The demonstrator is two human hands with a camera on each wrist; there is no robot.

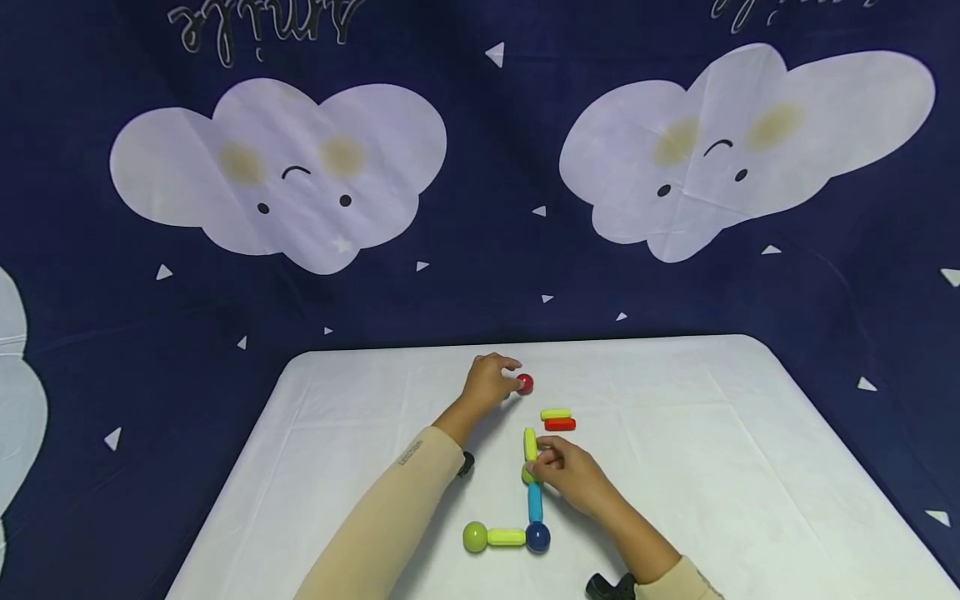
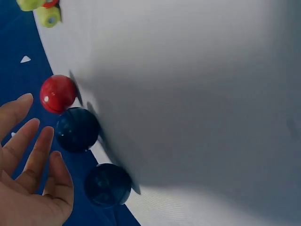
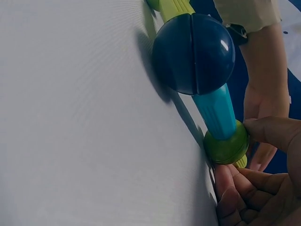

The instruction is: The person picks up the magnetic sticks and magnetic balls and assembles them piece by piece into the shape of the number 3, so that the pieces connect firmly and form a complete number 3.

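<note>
My left hand [image 1: 491, 381] reaches to the far part of the table, fingers loosely spread beside a red ball [image 1: 526, 383]. In the left wrist view two dark blue balls [image 2: 77, 130] stand next to the red one, close to those fingers. My right hand [image 1: 576, 477] pinches a green ball [image 3: 228, 145] between thumb and fingers. This ball joins a yellow-green rod [image 1: 530, 442] to a light blue rod [image 1: 535, 502]. From there the chain runs to a dark blue ball [image 1: 537, 537], turns left along another yellow-green rod [image 1: 506, 537], and ends at a second green ball [image 1: 475, 537].
Beyond the chain, a loose yellow-green rod [image 1: 556, 413] and a red rod [image 1: 560, 424] lie side by side on the white table [image 1: 750, 467]. A dark blue backdrop [image 1: 495, 167] with cloud prints hangs behind the table's far edge.
</note>
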